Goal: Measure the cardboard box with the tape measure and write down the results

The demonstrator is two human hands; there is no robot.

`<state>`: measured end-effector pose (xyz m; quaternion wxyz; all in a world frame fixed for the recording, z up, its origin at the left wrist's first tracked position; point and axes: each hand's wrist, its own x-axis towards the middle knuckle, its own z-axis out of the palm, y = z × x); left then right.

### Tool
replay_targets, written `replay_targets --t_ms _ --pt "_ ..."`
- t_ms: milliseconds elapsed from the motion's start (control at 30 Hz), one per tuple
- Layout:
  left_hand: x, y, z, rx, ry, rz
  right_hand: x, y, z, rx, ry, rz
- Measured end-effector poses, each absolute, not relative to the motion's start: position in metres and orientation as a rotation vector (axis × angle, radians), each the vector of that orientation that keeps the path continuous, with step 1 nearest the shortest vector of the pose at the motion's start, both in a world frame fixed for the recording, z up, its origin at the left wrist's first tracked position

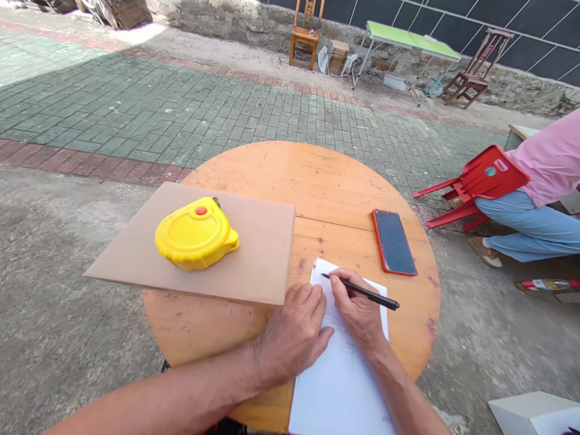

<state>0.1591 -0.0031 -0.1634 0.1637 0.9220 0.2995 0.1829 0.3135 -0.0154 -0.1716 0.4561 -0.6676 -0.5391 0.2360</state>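
Observation:
My right hand (pixel 357 308) grips a black pen (pixel 362 292) with its tip on the top left of a white sheet of paper (pixel 339 386). My left hand (pixel 294 329) lies flat, fingers out, on the paper's left edge and the round wooden table (pixel 326 181). A brown cardboard sheet (pixel 263 254) rests on the table's left side, overhanging it. A yellow tape measure (pixel 196 234) with a red button sits on the cardboard. A phone (pixel 394 241) with a red case lies face up to the right of the paper.
A person in a pink top and jeans (pixel 539 199) sits at the right by a tipped red plastic chair (pixel 480 181). Far back stand a wooden chair (pixel 306 36), a green folding table (pixel 408 39) and another chair (pixel 475 69). A white box (pixel 530 414) lies at bottom right.

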Motion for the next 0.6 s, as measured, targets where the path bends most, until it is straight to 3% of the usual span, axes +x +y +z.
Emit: replay_targets --t_ms 600 --pt "0.1591 -0.0011 -0.1629 2.638 0.853 0.545 0.314 -0.014 -0.1678 -1.666 -1.376 0.62"
